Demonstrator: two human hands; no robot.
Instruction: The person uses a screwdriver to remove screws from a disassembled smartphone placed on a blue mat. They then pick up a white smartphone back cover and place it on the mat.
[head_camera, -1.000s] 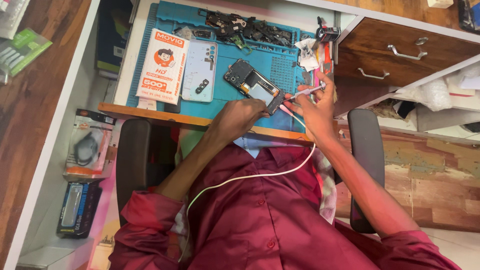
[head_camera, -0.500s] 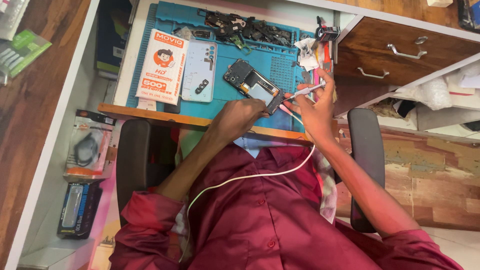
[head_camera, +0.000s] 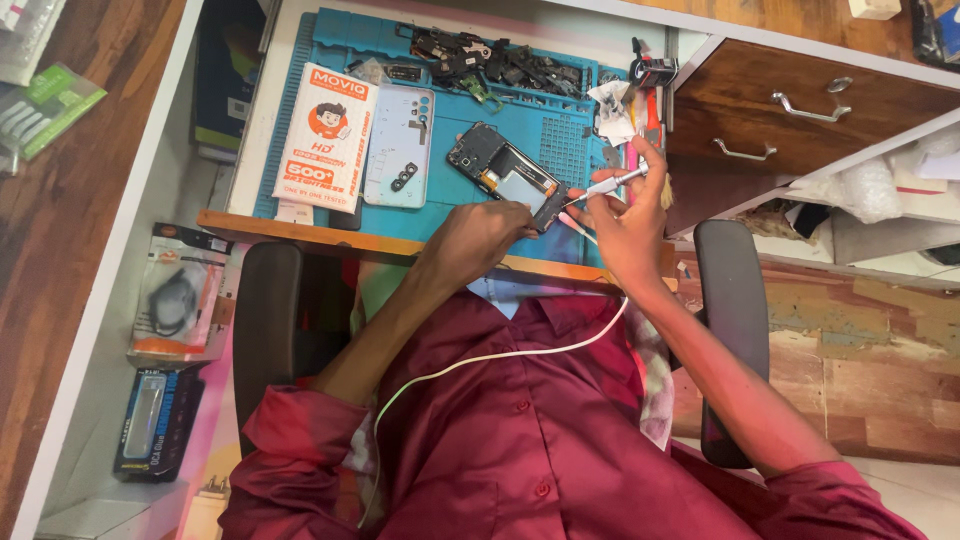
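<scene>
Opened phone (head_camera: 503, 174), back cover off, lies tilted on the blue work mat (head_camera: 300, 60) near the desk's front edge. Left hand (head_camera: 478, 234) rests at the phone's lower corner, fingers curled and pressed on its edge, holding it steady. Right hand (head_camera: 625, 215) pinches a slim white tool (head_camera: 608, 184) between thumb and fingers; the tip points at the phone's right edge, contact not resolvable. Pale blue back cover (head_camera: 401, 146) lies flat just left of the phone, beside a white and orange packet (head_camera: 326, 135). Loose dark parts (head_camera: 480, 58) are heaped at the mat's far edge.
</scene>
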